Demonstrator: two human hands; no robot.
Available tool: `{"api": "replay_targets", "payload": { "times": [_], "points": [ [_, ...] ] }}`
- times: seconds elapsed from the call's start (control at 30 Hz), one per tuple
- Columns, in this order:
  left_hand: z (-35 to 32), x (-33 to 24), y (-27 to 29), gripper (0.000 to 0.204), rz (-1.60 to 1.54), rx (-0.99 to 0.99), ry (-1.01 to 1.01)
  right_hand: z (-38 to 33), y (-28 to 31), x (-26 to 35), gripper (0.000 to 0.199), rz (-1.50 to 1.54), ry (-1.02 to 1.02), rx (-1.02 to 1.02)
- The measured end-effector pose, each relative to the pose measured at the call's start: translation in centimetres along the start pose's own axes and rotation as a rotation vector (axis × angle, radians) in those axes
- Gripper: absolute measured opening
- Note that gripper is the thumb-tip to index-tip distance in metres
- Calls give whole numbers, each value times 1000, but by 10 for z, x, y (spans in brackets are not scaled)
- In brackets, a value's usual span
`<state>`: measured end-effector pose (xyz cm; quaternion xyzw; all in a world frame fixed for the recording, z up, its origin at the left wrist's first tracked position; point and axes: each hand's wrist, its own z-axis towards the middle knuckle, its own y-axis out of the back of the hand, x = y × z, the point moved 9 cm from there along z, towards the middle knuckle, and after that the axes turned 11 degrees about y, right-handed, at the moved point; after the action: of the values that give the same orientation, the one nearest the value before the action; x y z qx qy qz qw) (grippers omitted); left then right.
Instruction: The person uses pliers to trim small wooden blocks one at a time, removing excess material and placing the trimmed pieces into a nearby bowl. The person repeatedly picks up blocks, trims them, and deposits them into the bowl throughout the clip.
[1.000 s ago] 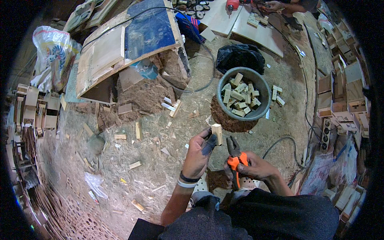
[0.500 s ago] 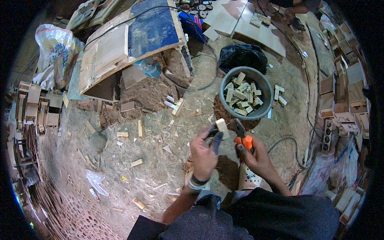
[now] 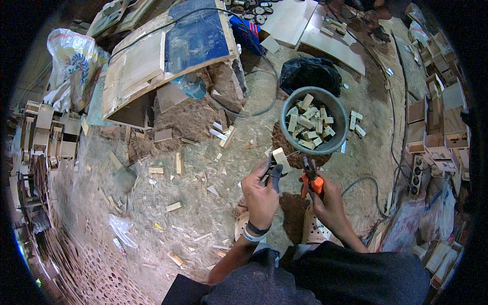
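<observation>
My left hand (image 3: 260,195) grips a small pale wooden block (image 3: 281,159), its fingertips partly covered in something dark. From the block's right side sticks a thin wire (image 3: 293,153), curved at its end. In my right hand (image 3: 330,198) is a pair of pliers (image 3: 312,183) with orange handles. Their dark jaws point up, just right of the block and apart from the wire. Beyond both hands stands a grey round tub (image 3: 342,131) holding many wooden blocks (image 3: 306,122).
Two or so blocks (image 3: 356,121) lie right of the tub; a black plastic bag (image 3: 310,76) sits behind it. A slanted blue-topped board (image 3: 195,38) rises far left. Wood scraps (image 3: 174,207) litter the floor. A power strip (image 3: 417,173) and cable lie right. Another person (image 3: 373,20) shows at the far edge.
The pliers have drawn slightly down and away from the wire, which now shows a curved end. The block stays in my left hand, tilted a little differently.
</observation>
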<state>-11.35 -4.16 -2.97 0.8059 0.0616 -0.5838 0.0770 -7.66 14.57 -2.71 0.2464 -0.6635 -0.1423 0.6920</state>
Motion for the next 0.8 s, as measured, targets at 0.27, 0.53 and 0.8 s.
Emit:
{"api": "replay_targets", "payload": {
  "times": [0.27, 0.53, 0.8],
  "points": [
    [-10, 3, -16, 22, -41, 102, -9, -1, 0, -1, 56, 19, -44, -95],
    [-16, -9, -19, 20, -2, 99, -53, 4, -1, 6, 53, -52, -31, -94],
    [-19, -4, -22, 24, 9, 58, -25, 6, -2, -8, 58, -265, -19, -84]
  ]
}}
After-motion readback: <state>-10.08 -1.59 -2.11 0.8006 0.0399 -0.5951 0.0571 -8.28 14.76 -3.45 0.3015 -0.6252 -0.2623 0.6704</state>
